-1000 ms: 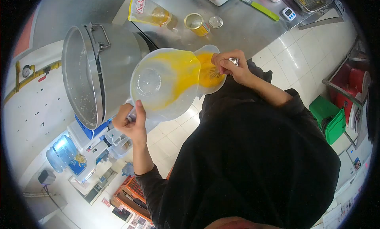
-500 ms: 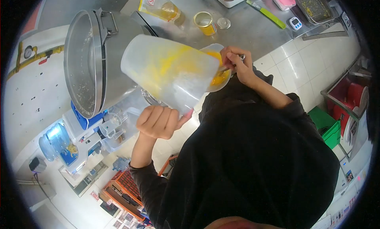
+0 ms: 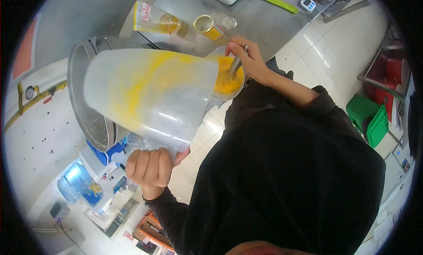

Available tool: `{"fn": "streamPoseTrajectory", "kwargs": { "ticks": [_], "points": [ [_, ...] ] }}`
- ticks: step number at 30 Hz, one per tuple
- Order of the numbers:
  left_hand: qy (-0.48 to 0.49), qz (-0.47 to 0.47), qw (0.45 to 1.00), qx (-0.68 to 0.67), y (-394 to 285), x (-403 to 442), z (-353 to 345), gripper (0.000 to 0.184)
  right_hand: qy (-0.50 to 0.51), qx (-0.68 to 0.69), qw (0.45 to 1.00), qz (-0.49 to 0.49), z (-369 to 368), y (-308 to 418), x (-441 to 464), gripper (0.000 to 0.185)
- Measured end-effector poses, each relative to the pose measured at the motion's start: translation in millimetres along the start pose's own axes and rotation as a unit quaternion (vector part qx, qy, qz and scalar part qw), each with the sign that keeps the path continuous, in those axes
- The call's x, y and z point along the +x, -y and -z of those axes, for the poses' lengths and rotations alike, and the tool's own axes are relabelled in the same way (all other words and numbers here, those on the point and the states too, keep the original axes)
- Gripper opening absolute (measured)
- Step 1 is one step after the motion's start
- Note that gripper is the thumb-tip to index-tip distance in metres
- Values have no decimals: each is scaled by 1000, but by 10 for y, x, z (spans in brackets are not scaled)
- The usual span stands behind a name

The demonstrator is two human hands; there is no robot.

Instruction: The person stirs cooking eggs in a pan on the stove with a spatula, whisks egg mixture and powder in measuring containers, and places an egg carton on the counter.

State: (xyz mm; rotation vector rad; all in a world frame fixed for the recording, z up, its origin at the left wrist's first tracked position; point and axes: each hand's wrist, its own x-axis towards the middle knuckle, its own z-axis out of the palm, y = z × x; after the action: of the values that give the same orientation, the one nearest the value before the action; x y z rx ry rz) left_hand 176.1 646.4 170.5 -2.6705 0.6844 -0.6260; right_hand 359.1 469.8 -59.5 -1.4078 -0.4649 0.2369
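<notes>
My left hand (image 3: pixel 150 167) is closed round the handle of a large translucent plastic pitcher (image 3: pixel 169 116). The pitcher lies tipped on its side, mouth to the right, with yellow streaks along its wall. Beside its mouth, partly hidden by it, is a pale bowl (image 3: pixel 242 87) holding a thick yellow mixture (image 3: pixel 225 84). My right hand (image 3: pixel 249 63) grips a metal spoon (image 3: pixel 238 61), whose lower end is in the yellow mixture. Whether anything is flowing from the pitcher cannot be made out.
Behind the pitcher stands a big metal pot (image 3: pixel 81 96). On the steel counter (image 3: pixel 260 28) are an opened can (image 3: pixel 210 29), its lid (image 3: pixel 229 22), an oil pouch (image 3: pixel 161 22), a green-handled tool (image 3: pixel 273 1) and a timer (image 3: pixel 308 3). A green bin (image 3: pixel 368 118) stands right.
The pitcher and my left hand have shifted left. More of the bowl's yellow mixture and the spoon shows. My right hand holds the spoon at a steeper angle. The whole view has shifted.
</notes>
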Motion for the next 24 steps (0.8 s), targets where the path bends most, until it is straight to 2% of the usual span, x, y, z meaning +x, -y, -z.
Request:
{"fn": "streamPoseTrajectory", "kwargs": {
  "ticks": [11, 13, 17, 24],
  "points": [
    [-99, -71, 991, 48, 233, -40, 185, 39, -14, -15, 1000, -4, -13, -54, -30, 30],
    [-156, -95, 980, 74, 261, -43, 151, 48, -29, -11, 999, -8, -28, -42, -41, 31],
    [-191, -101, 974, 69, 256, -51, 132, 48, -27, -12, 999, -20, -39, -38, -50, 32],
    [-238, -124, 961, 67, 272, -44, 126, 46, -45, -8, 999, 12, -73, -78, -41, 36]
  ]
}}
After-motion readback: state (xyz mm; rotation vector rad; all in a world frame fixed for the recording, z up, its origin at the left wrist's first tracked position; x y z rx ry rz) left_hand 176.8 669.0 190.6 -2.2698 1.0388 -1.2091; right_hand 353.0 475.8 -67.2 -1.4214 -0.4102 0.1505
